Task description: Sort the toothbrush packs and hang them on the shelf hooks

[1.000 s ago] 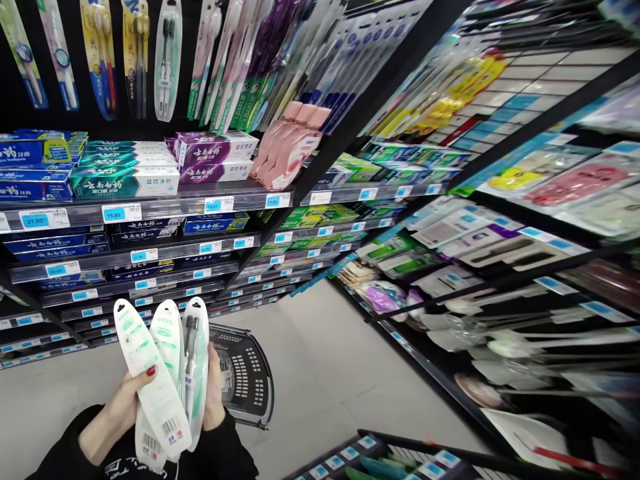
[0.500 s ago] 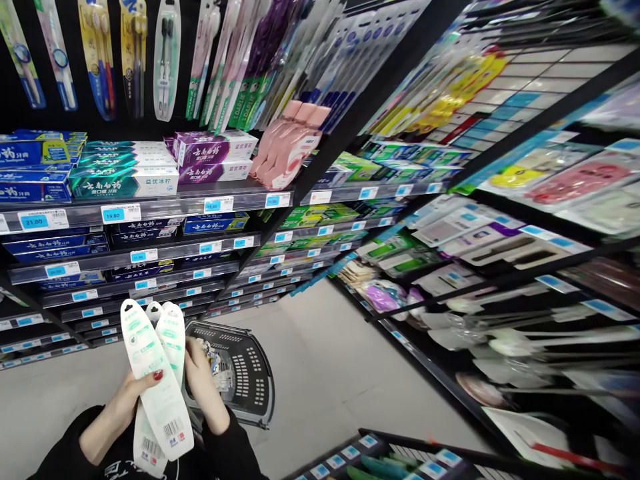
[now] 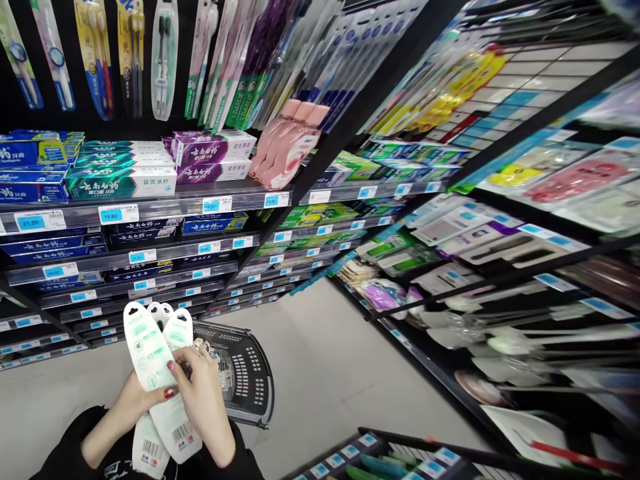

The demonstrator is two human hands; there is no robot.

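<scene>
Several white toothbrush packs (image 3: 170, 415), fanned out with their printed backs and barcodes up, are held low in front of me. My left hand (image 3: 136, 399) grips them from the left, its thumb across the front pack. From the right, my right hand (image 3: 206, 395) closes on the fanned packs, with its thumb against the front one and its other fingers bent at the edge of a pack behind. Part of the stack is hidden by the front pack and my fingers.
A black shopping basket (image 3: 257, 377) with small items in it is just beyond my right hand. Ahead, shelves hold toothpaste boxes (image 3: 123, 183) under hanging toothbrushes (image 3: 164, 67). A rack of wrapped utensils (image 3: 515, 340) lines the right side, and a low shelf (image 3: 345, 460) is at bottom right.
My right hand has moved from behind the packs onto their front right side. The packs have spread into a wider fan.
</scene>
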